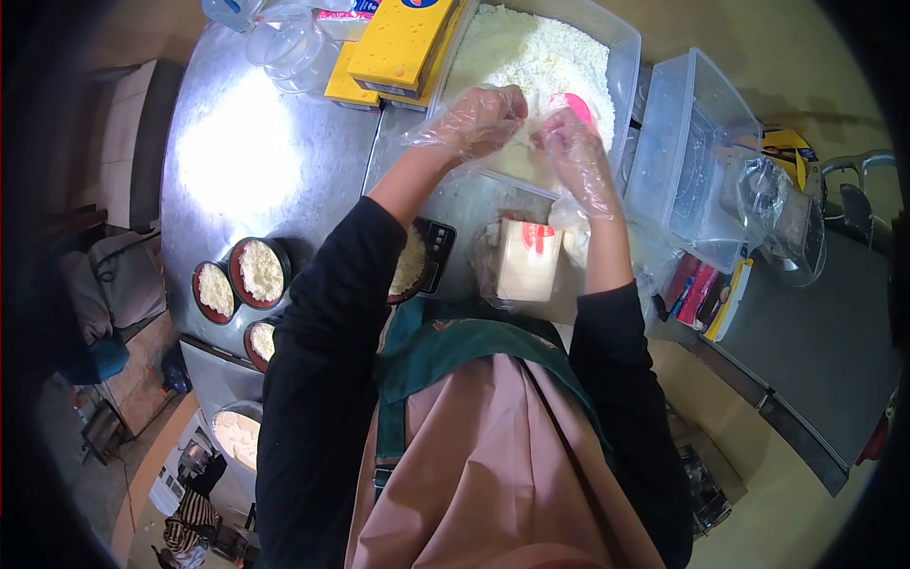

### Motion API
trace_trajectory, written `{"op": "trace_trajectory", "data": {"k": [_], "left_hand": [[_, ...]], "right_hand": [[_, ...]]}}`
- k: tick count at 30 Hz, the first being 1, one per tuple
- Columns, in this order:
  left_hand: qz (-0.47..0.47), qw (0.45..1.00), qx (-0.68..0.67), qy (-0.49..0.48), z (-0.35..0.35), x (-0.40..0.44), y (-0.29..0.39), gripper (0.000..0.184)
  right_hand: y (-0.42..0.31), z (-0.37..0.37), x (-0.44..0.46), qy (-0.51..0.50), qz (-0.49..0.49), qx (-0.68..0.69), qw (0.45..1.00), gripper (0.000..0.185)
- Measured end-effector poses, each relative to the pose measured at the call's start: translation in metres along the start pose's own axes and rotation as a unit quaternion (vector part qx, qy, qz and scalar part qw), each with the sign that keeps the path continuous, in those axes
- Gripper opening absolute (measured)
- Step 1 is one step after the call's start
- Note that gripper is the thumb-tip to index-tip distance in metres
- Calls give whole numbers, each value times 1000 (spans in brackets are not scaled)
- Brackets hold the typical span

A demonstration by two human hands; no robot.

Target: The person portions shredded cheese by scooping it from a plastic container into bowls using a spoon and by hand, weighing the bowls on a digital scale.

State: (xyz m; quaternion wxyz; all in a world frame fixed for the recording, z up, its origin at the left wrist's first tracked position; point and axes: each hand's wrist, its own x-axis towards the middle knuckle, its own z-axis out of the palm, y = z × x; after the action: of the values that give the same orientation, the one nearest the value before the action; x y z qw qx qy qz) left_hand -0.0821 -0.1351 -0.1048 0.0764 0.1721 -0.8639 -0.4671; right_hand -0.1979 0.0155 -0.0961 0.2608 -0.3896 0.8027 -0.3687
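Note:
Both my hands wear clear plastic gloves, held over a large clear tub (626, 38) of white crumbly stuff that looks like grated cheese (559, 57). My left hand (485, 119) is closed, its fingers curled above the tub's near left part. To its right, my right hand (576, 156) has its fingers pinched together; what lies in them, if anything, is hidden. Just beyond those fingers a flat pink tool (574, 104) shows against the white stuff; I cannot tell whether the hand grips it. A pale wrapped block (529, 261) with a red label stands nearer my body.
A dark bowl (409, 266) sits on a black scale (437, 248), partly behind my left sleeve. Filled bowls (261, 270) stand at left. Yellow boxes (398, 43) are beside the tub. A clear container (678, 142) stands at right, near colourful packets (701, 294).

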Motion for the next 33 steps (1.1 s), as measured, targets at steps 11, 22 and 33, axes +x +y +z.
{"op": "trace_trajectory", "data": {"k": [11, 22, 33], "left_hand": [[17, 999, 42, 21, 10, -10, 12, 24], [-242, 947, 60, 205, -79, -179, 48, 23], [-357, 871, -24, 336, -50, -270, 32, 25]], "right_hand": [[-3, 14, 9, 6, -2, -176, 984, 32], [22, 22, 71, -65, -47, -309, 948, 48], [14, 16, 53, -90, -14, -324, 942, 54]]}}
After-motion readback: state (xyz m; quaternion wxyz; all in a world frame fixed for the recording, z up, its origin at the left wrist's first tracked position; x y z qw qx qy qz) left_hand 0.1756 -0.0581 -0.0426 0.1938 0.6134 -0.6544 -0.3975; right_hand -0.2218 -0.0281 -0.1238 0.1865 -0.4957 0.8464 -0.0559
